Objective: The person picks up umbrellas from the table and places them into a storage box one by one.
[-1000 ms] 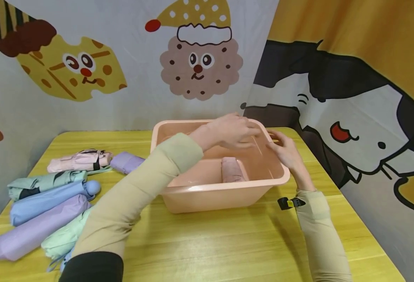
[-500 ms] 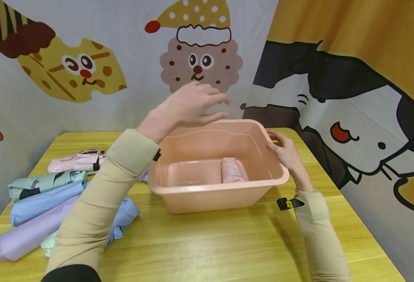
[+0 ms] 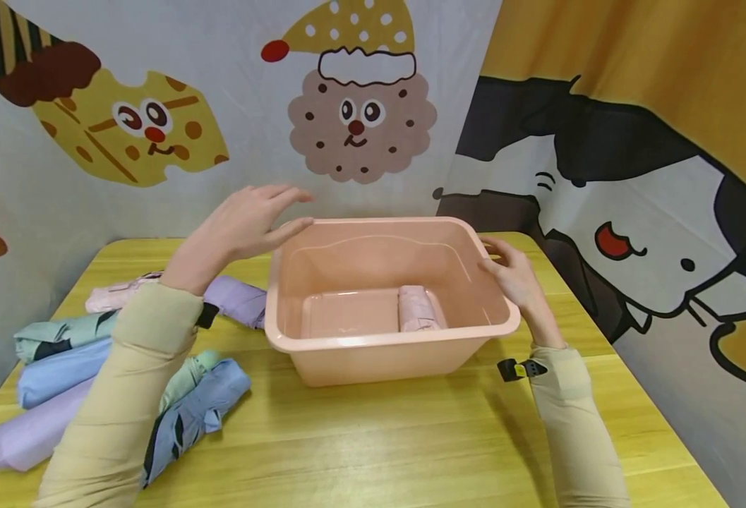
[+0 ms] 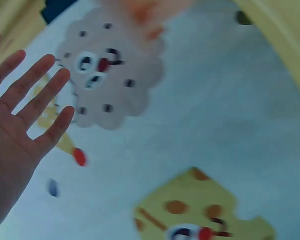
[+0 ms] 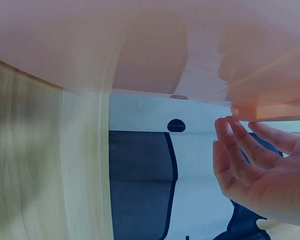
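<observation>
Left hand (image 3: 241, 224) hovers, spread wide, near a peach rectangular plastic tub (image 3: 373, 363); right hand (image 3: 515, 278), loosely bent, touches its rim (image 3: 385, 339).

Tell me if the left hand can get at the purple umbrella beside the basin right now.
Probably yes: the left hand holds nothing, its fingers are spread, and nothing is seen lying on the purple umbrella. The pink basin stands close by one end, so coming in from above looks easier.
</observation>
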